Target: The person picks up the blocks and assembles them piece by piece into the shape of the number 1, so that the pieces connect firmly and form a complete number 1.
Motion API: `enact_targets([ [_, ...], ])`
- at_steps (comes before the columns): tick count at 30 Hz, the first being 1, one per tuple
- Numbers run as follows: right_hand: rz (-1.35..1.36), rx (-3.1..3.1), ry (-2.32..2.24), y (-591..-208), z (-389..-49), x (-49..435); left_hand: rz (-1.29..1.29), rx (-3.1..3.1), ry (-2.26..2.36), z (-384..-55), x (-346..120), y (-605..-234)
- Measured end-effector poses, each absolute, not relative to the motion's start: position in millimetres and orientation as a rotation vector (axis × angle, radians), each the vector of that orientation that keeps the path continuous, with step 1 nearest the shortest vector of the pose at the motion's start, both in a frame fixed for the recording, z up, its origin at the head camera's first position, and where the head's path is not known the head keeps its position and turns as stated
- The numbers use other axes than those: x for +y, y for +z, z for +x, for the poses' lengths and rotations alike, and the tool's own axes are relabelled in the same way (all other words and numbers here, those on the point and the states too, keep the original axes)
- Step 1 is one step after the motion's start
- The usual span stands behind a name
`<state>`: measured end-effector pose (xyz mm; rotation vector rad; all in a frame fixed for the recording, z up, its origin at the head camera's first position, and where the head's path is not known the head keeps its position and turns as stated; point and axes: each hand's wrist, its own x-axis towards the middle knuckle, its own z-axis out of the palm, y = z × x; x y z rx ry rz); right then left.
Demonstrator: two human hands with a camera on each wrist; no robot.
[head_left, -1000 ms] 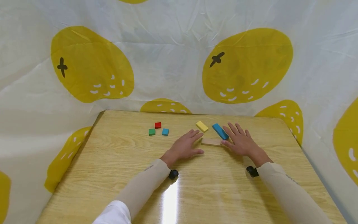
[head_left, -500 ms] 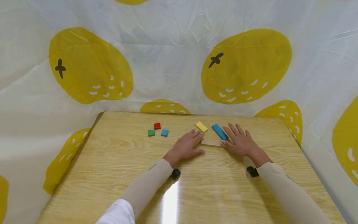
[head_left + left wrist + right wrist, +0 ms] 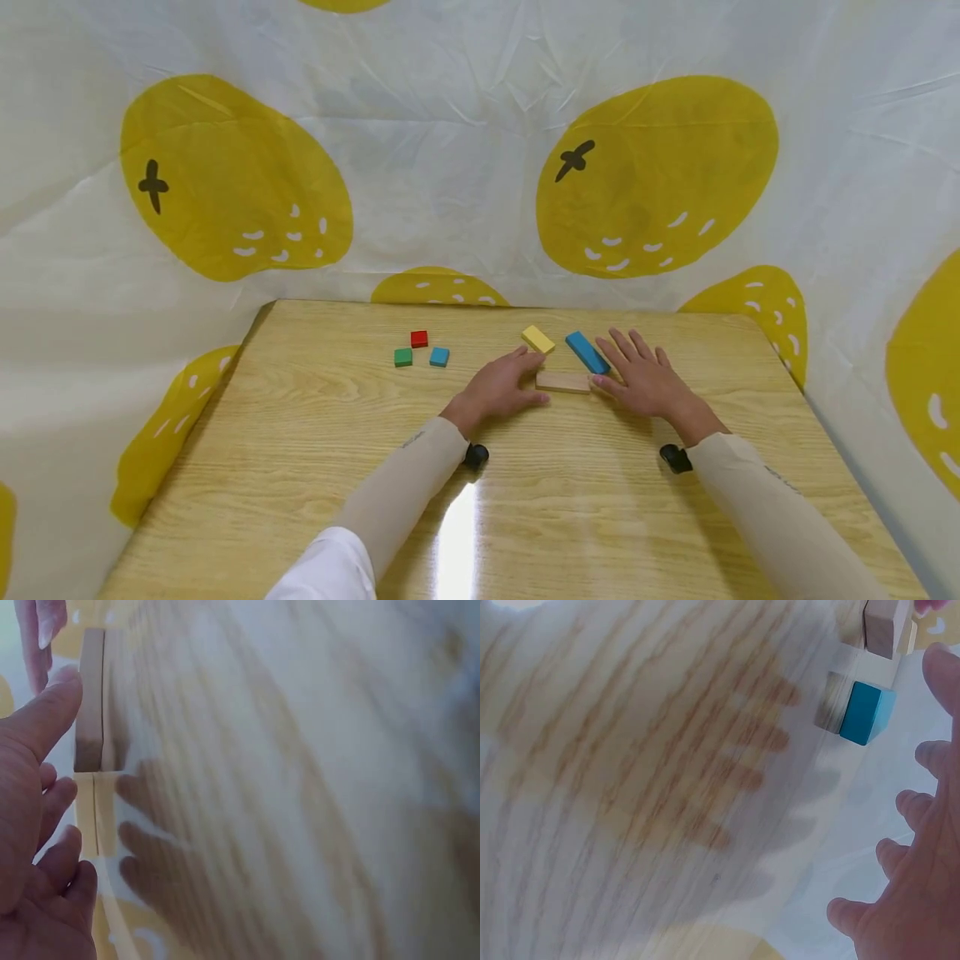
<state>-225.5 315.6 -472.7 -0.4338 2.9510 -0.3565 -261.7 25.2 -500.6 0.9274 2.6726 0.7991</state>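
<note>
We find the left hand [image 3: 504,387] and right hand [image 3: 642,381] apart and gripping nothing, the plain block [image 3: 562,382] between them on the surface [image 3: 585,508], and judge that a careless inward sweep could jar the long blue block [image 3: 587,352] beside the right or the yellow block [image 3: 537,338] beyond the left.

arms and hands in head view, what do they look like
The left hand and right hand are bare. Beige sleeves with small dark print cover both forearms; a white sleeve shows farther up the left. A black device sits at each wrist.
</note>
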Motion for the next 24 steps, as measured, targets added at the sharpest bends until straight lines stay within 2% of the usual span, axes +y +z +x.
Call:
enact_targets([
  [16, -0.449, 2.929, -0.377, -469.9, -228.9, 311.9, 1.089, 2.695, 0.717, -269.4, 30.3, -502.9],
  [24, -0.448, 2.924, -0.388, -472.8, -228.5, 315.0, 1.059, 2.753, 0.647, -268.5, 33.7, -502.2],
])
